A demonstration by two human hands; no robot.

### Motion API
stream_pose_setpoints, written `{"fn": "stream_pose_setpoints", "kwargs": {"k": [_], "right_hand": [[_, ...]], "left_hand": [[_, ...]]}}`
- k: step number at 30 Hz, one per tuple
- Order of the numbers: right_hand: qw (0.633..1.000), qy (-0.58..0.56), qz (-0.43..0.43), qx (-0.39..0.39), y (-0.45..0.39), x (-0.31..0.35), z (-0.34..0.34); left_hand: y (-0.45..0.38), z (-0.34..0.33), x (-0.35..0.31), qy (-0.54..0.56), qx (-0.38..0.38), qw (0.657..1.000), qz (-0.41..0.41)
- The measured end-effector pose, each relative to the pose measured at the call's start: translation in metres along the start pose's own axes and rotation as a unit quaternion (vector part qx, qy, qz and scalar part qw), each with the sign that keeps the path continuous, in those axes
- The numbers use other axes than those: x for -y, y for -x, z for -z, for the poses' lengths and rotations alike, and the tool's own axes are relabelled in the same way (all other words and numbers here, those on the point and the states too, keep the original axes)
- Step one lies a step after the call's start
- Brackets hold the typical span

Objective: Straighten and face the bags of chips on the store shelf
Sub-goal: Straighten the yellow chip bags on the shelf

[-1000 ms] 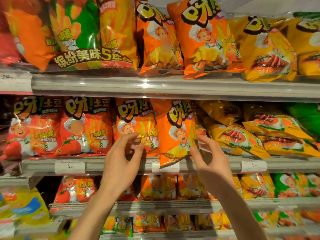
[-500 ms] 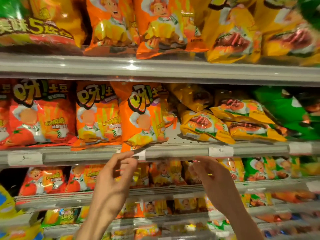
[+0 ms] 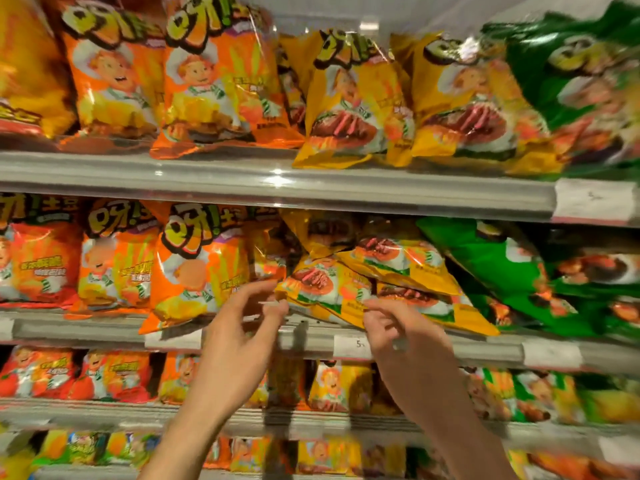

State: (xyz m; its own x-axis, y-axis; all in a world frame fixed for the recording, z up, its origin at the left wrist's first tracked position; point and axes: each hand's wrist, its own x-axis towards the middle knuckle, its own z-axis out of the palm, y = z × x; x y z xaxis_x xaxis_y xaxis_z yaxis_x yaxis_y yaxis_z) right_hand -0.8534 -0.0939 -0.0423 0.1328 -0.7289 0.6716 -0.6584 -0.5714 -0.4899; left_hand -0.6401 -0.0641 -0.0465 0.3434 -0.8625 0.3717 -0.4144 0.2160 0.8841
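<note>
On the middle shelf (image 3: 311, 341), orange chip bags (image 3: 194, 268) stand upright at the left. To their right, several yellow chip bags (image 3: 322, 289) lie toppled and piled flat, one yellow bag (image 3: 405, 261) on top. My left hand (image 3: 239, 337) is raised at the left corner of the lowest yellow bag, fingers spread and curled, close to its edge. My right hand (image 3: 391, 327) reaches the bag's front edge with fingers bent; whether it grips the bag is unclear in the blur.
Green bags (image 3: 502, 271) slump at the right of the same shelf. The upper shelf (image 3: 277, 183) holds upright orange, yellow and green bags. Price tags (image 3: 351, 346) line the shelf rail. Lower shelves carry more small bags.
The view has swung right and up. Both hands left the orange bags and rose from below the shelf rail to the toppled yellow bags.
</note>
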Motion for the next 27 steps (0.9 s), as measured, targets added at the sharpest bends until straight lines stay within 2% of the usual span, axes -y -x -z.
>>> {"fn": "stream_pose_setpoints", "kwargs": {"k": [3,5,8,11,14,20,27], "right_hand": [[0.993,0.014,0.111,-0.046,-0.025,-0.006,0.000],[0.983,0.071,0.164,-0.047,-0.042,-0.011,-0.004],[0.967,0.175,0.187,-0.018,-0.063,-0.011,-0.014],[0.951,0.239,0.192,0.023,-0.078,-0.012,-0.020],[0.947,0.261,0.181,0.045,-0.081,-0.022,-0.019],[0.951,0.260,0.162,0.038,-0.081,-0.030,-0.005],[0.956,0.258,0.130,0.040,-0.078,-0.038,0.001]], "left_hand": [[-0.021,-0.014,-0.006,-0.089,-0.009,0.995,-0.031],[-0.034,-0.019,-0.014,-0.149,-0.022,0.987,-0.050],[-0.057,-0.022,-0.025,-0.197,-0.027,0.979,-0.053],[-0.082,-0.028,-0.035,-0.231,0.010,0.973,-0.018],[-0.095,-0.035,-0.041,-0.226,0.070,0.971,0.033],[-0.120,-0.040,-0.043,-0.167,0.099,0.975,0.106],[-0.133,-0.046,-0.036,-0.048,0.053,0.991,0.116]]}}
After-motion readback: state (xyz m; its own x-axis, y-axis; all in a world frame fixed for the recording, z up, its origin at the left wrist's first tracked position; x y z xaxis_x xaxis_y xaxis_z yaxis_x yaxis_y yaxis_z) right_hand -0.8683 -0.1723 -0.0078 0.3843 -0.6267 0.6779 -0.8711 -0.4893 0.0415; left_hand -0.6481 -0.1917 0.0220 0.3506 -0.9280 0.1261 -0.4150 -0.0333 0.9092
